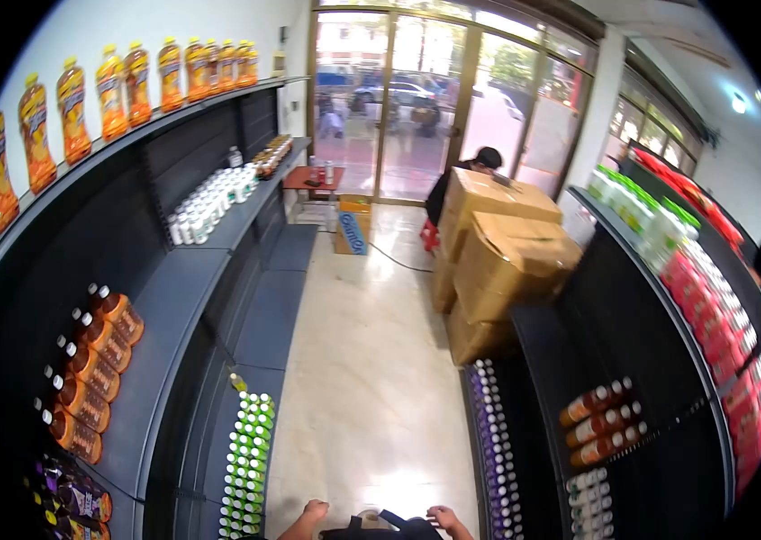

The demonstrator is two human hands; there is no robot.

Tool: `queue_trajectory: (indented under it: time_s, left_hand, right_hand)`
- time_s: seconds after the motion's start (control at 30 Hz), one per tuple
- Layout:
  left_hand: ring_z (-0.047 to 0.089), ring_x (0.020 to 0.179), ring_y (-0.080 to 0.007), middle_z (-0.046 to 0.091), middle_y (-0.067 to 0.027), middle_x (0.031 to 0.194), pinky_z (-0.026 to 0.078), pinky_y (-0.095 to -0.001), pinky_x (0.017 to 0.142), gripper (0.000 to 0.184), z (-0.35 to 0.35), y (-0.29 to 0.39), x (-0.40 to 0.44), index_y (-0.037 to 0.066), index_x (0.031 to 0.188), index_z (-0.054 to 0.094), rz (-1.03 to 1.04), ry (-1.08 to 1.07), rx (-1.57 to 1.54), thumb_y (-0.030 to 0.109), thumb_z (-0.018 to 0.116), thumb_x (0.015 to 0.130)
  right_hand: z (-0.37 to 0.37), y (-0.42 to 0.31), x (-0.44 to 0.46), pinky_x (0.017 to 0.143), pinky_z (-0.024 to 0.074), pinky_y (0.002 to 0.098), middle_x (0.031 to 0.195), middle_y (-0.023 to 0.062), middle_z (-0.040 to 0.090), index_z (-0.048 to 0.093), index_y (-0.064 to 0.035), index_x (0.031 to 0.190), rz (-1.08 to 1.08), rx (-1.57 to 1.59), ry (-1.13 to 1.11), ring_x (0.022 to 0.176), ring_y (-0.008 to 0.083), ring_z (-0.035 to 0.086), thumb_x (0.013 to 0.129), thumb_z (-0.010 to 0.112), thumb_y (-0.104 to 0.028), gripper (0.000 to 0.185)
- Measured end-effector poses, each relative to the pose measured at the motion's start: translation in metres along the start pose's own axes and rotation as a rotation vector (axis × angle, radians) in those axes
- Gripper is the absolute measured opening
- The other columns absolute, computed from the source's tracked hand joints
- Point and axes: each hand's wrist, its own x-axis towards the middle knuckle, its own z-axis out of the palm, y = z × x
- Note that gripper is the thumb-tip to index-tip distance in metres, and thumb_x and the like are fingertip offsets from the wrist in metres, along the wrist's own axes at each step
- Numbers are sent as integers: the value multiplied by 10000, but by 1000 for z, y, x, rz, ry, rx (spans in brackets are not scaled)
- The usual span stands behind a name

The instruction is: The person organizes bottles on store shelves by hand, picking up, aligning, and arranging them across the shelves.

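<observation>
My left hand (316, 510) is low at the bottom edge, over the pale floor, with its fingers loosely bent and nothing visible in it. Across from it, my right hand (441, 517) has its fingers a little apart and also appears to hold nothing. Between them is a black item with straps (380, 531), cut off by the frame edge; I cannot make out whether it is worn. Nearest to my left hand stand rows of green bottles with white caps (247, 463) on the bottom left shelf. Purple bottles with white caps (495, 450) line the low right shelf.
Shelves flank a tiled aisle (358, 342). Stacked cardboard boxes (516, 252) jut into it on the right, with a person in a black cap (487, 158) behind them. A small carton (353, 225) and red table (312, 178) stand near the glass doors (416, 108). Orange drink bottles (74, 108) line the upper left shelf.
</observation>
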Motion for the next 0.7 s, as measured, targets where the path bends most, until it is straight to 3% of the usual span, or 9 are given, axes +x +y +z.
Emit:
queue_trajectory:
  time_s: [0.07,0.1,0.17,0.23,0.27,0.4,0.5,0.7]
  left_hand:
    - [639,628,-187,686,-82,758,492,-342,520,285,-17,8,21,16,997,706,30,6,-60,274,636,898]
    - [636,627,-187,681,-77,751,489,-342,522,281,-23,12,25,21,1001,704,40,6,-88,274,634,904]
    - [628,624,-185,676,-74,758,486,-349,536,268,-32,13,35,28,991,707,44,40,-16,271,629,912]
    - [618,623,-181,672,-73,765,485,-356,553,259,-42,7,45,32,977,708,-38,16,-35,271,626,918]
    - [613,623,-179,670,-73,768,485,-359,564,256,-44,4,48,33,968,707,-111,-20,-90,272,625,920]
    - [650,690,-185,694,-75,828,526,-356,646,240,-56,7,43,42,960,706,-237,-68,17,268,647,907]
    - [659,711,-188,699,-76,837,530,-355,661,238,-65,29,51,44,965,707,-260,86,-26,267,654,901]
    - [676,752,-196,707,-77,854,540,-353,690,236,-113,140,121,49,977,709,-151,395,-182,264,668,890]
  right_hand:
    - [10,-11,27,636,546,308,978,142,704,669,55,1006,32,42,-29,821,233,696,916,659,-117,195]
    - [8,48,108,682,556,344,1009,153,708,673,28,1042,-55,158,-10,852,249,695,937,636,-142,203]
    - [-17,33,151,523,436,342,759,-1,618,634,-101,1004,-88,134,-153,628,182,557,925,564,-207,150]
    - [4,-62,114,760,565,415,1025,138,715,682,-17,1074,212,62,96,894,270,698,966,587,-164,206]
    - [7,-78,131,813,551,469,1058,115,718,681,-63,1110,252,-177,84,941,279,698,989,542,-193,226]
    - [-5,-95,246,770,548,425,1012,111,724,681,-63,1174,345,-232,-43,891,235,702,948,595,-223,290]
    - [31,-172,293,749,552,419,996,110,723,674,-52,1181,272,-472,-84,867,230,702,937,608,-228,308]
    - [154,-379,422,705,559,407,964,108,723,658,-28,1196,-116,-700,-258,817,220,703,917,633,-238,350]
